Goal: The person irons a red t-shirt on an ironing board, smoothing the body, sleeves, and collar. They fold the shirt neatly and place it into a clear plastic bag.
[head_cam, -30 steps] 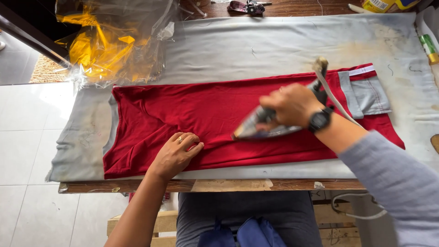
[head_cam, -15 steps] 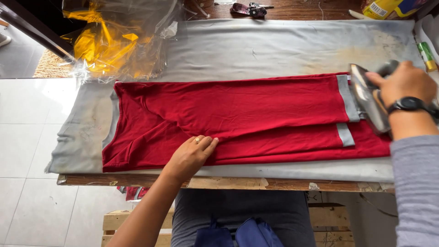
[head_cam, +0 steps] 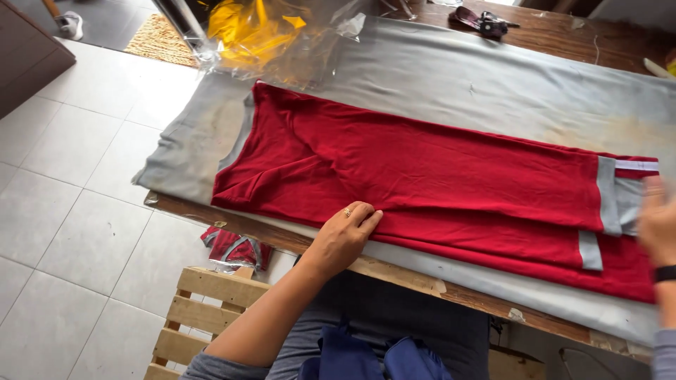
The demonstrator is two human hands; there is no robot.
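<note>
Left hand [head_cam: 345,236] rests flat, fingers extended, on the red garment [head_cam: 422,176] near the table's [head_cam: 394,271] front edge; right hand [head_cam: 658,222], blurred at the garment's grey-banded end, grip indeterminable.

A crumpled clear plastic bag [head_cam: 282,42] with something yellow [head_cam: 248,29] inside is lying at the far left end of the grey padded cover [head_cam: 451,77] in front of me. Dark scissors [head_cam: 484,21] are resting on the bare wooden tabletop [head_cam: 563,39] beyond it. Below the near edge, a wooden pallet [head_cam: 204,317] is sitting on the pale floor tiles [head_cam: 77,232], with a bundle of red cloth in plastic [head_cam: 234,248] lying just behind it, and a woven mat [head_cam: 156,41] is showing farther off
</note>
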